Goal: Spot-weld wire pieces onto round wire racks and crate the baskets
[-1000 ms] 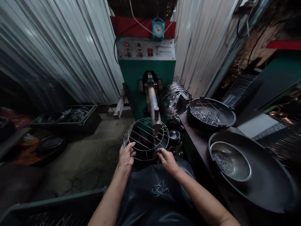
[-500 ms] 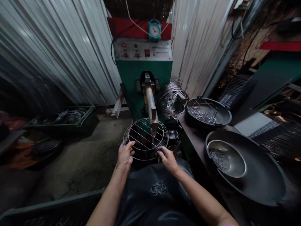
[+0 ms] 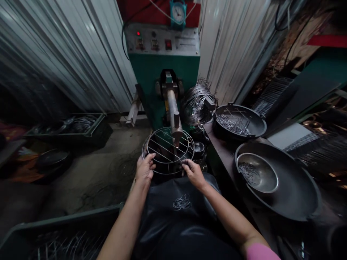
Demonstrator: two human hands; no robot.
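A round wire rack (image 3: 166, 153), two rings with parallel bars across the inner one, lies roughly level under the metal arm (image 3: 175, 112) of a green machine. My left hand (image 3: 145, 168) pinches its left rim, thumb on top. At the near right rim, my right hand (image 3: 194, 174) is closed with its fingertips at the wire; whether a small piece is also between them, I cannot tell. The arm's tip comes down over the inner ring, right of its middle. Short bent wire pieces (image 3: 182, 202) rest on the dark apron (image 3: 162, 213) over my lap.
On the right bench stand a dark pan (image 3: 260, 124) of wire parts and a larger pan (image 3: 295, 195) with a steel bowl (image 3: 271, 180) in it. A wire coil (image 3: 199, 104) sits beside the machine. Green bins (image 3: 100, 131) stand on the left floor and at near left.
The whole view has shifted, so the machine and pans appear higher in the picture. Both hands keep their hold at the rack, which stays under the arm.
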